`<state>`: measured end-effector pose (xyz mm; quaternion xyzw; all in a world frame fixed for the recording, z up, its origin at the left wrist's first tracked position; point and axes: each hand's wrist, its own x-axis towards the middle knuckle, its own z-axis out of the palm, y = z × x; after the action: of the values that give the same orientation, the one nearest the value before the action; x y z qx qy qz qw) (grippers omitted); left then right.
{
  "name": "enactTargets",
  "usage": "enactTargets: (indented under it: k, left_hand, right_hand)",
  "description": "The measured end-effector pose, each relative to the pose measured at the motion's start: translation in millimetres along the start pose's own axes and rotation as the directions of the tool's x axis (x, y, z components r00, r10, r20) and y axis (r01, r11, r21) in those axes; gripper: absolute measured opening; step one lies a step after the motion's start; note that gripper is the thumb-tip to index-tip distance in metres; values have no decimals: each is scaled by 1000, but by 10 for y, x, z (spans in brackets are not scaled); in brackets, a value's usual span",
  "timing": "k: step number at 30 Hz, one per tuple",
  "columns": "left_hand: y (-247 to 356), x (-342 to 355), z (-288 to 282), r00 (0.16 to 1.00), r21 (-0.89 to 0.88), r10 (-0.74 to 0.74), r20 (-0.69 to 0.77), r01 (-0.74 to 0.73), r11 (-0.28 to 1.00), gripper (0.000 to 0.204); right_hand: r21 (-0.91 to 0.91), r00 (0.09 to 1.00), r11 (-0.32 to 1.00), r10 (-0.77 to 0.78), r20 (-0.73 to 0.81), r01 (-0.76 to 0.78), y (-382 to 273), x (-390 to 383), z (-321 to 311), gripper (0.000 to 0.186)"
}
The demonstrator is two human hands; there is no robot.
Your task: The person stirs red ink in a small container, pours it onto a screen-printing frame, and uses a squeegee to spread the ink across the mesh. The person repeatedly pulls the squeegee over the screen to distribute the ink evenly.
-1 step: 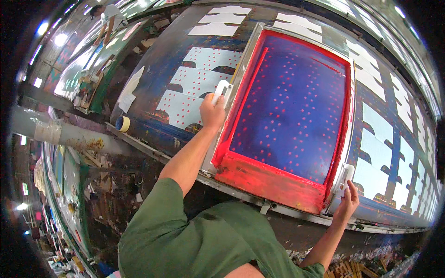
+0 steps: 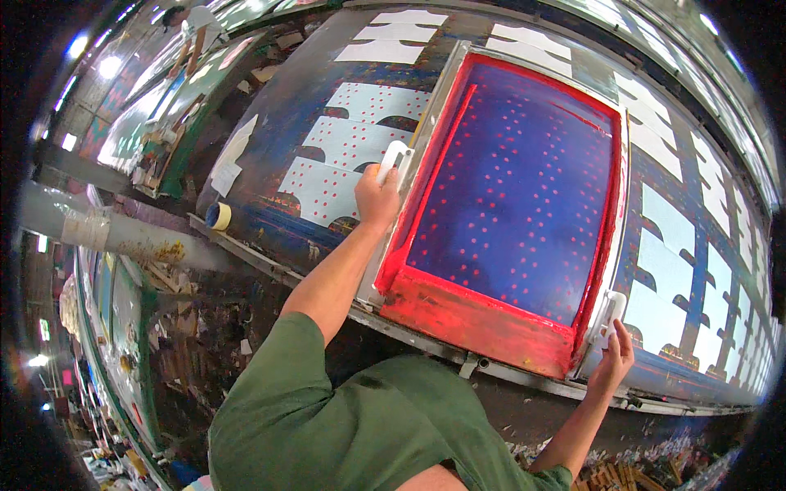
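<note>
A screen-printing frame (image 2: 499, 319) lies on the long table, its blue mesh (image 2: 516, 196) dotted with red and edged in wet red ink. My left hand (image 2: 377, 198) is closed around a white handle (image 2: 393, 155) on the frame's left side. At the near right corner, the fingers of my right hand (image 2: 612, 360) are bent against the lower end of a second white handle (image 2: 616, 306). Left of the frame lie pale cut fabric pieces (image 2: 332, 137) printed with red dots. Plain white pieces (image 2: 663, 237) lie to its right.
A tape roll (image 2: 218, 216) stands at the table's left edge, near a loose white scrap (image 2: 233, 155). A thick pipe (image 2: 123, 233) runs at the left. Far left, another person (image 2: 196, 37) leans over a separate table. A metal rail (image 2: 426, 344) borders the near edge.
</note>
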<state>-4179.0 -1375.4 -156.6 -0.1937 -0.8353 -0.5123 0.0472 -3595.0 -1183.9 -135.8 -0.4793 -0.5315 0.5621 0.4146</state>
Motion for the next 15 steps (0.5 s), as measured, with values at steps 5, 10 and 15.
enactTargets:
  k: [5, 10, 15]
  left_hand:
    - [-47, 93, 85, 1000, 35, -19, 0, 19, 999, 25]
    - [-88, 58, 107, 1000, 86, 4, 15, -6, 996, 25]
    - [-118, 41, 137, 1000, 90, -10, 21, 8, 996, 24]
  right_hand:
    - [-57, 1000, 998, -11, -16, 10, -88, -3, 224, 49]
    - [-825, 768, 254, -567, 297, 506, -297, -452, 758, 49]
    - [-445, 560, 354, -376, 738, 823, -311, -976, 1287, 47]
